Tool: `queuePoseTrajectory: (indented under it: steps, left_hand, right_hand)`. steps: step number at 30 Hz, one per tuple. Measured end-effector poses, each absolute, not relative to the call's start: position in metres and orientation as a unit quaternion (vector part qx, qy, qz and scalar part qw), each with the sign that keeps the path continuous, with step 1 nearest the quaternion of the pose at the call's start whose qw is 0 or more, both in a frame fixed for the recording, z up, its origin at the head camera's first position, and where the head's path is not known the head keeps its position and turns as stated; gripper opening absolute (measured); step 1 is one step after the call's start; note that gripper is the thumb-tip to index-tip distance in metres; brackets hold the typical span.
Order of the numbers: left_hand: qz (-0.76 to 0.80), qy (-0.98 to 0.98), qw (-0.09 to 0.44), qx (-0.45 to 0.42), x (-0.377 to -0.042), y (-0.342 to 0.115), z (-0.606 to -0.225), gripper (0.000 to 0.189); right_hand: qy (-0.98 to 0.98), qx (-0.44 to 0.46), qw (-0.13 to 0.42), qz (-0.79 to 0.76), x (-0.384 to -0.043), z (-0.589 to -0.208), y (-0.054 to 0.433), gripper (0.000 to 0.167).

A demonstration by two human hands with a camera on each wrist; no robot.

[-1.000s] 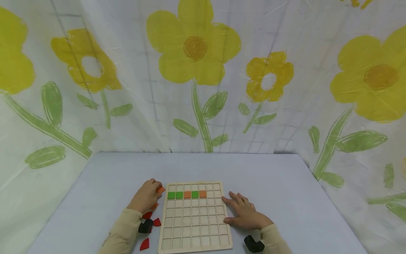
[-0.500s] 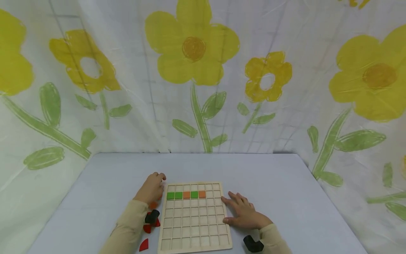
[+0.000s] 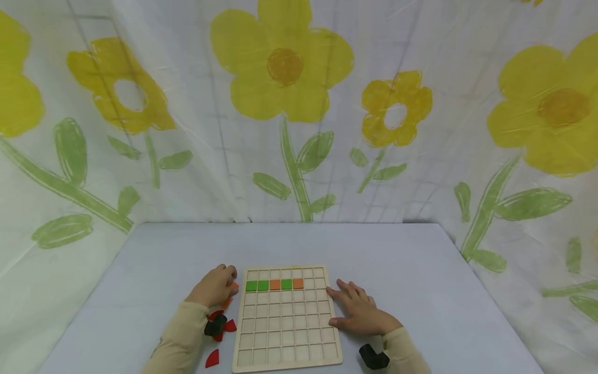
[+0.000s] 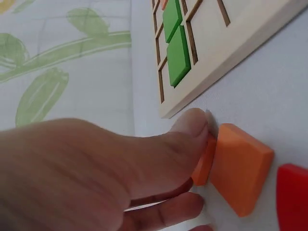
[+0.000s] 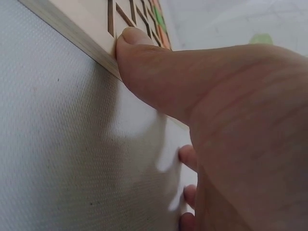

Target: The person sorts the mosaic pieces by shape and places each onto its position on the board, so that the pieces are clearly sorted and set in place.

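Observation:
A pale wooden grid board (image 3: 287,325) lies on the table. Green tiles (image 3: 251,286) and orange tiles (image 3: 274,284) fill part of its second row from the far side. At its left, my left hand (image 3: 210,286) pinches an orange tile (image 4: 206,161), with the thumb against it and the fingers curled behind. A second orange tile (image 4: 238,168) lies right next to it on the table. My right hand (image 3: 361,313) is spread at the board's right side. Its thumb (image 5: 134,38) rests on the board's rim, while the other fingers reach down towards the table.
Several red quarter-round pieces (image 3: 212,358) lie left of the board, some partly covered by the left wrist's black camera (image 3: 216,324). Another black camera (image 3: 374,357) sits at the right wrist. A flower-printed curtain (image 3: 187,104) hangs behind the table (image 3: 420,270).
My left hand reached forward past the orange tile, then came back to it. The right hand and the board have stayed put.

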State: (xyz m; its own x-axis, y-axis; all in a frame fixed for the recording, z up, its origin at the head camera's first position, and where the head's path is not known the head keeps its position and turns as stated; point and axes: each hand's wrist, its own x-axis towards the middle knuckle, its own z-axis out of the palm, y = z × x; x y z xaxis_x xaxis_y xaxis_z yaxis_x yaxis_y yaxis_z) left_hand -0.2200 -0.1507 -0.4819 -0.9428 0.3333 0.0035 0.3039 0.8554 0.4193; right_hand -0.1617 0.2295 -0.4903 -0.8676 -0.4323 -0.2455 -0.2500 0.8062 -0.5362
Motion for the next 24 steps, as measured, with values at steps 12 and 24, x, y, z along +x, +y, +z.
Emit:
queuePoseTrajectory:
  steps: [12,24]
  left_hand:
    - [0.213,0.958,0.014,0.192,-0.231,-0.136,-0.476,0.013]
    - [0.218,0.919,0.020,0.328,-0.240,-0.057,-0.474,0.018]
  right_hand:
    - [0.933,-0.178,0.177,-0.258,-0.159,-0.488,0.230,0.073]
    - [0.931,-0.192,0.174,-0.258,-0.163,-0.495,0.233,0.074]
